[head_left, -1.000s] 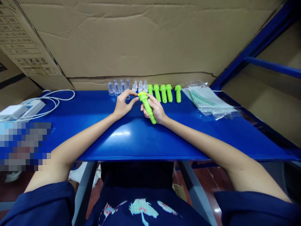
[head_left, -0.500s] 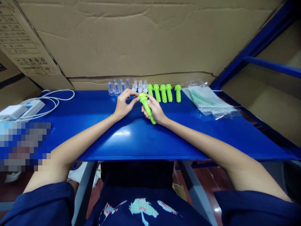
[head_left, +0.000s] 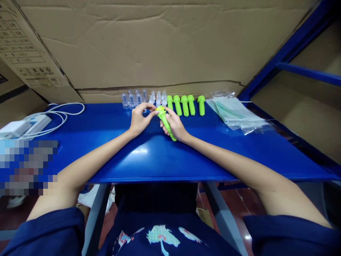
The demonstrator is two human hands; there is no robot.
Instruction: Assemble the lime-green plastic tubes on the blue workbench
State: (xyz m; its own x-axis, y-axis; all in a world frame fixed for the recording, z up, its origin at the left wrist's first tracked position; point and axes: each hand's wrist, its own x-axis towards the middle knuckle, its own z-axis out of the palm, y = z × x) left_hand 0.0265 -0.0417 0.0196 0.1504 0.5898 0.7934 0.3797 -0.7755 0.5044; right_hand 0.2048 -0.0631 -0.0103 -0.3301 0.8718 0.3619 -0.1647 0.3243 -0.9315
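right hand [head_left: 176,127] wrapped around a green handle [head_left: 165,122], tilted over the blue table [head_left: 149,156]. left hand [head_left: 139,120] pinches its top end (fingertips only). more green pieces [head_left: 185,104] lined up just behind.

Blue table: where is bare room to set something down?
Bare: the front strip of the blue table along its near edge; the patch between white cable and left hand; the patch between right hand and plastic bags. Crowded: the back edge, with clear caps and green row; the middle, where the hands hold a green piece.
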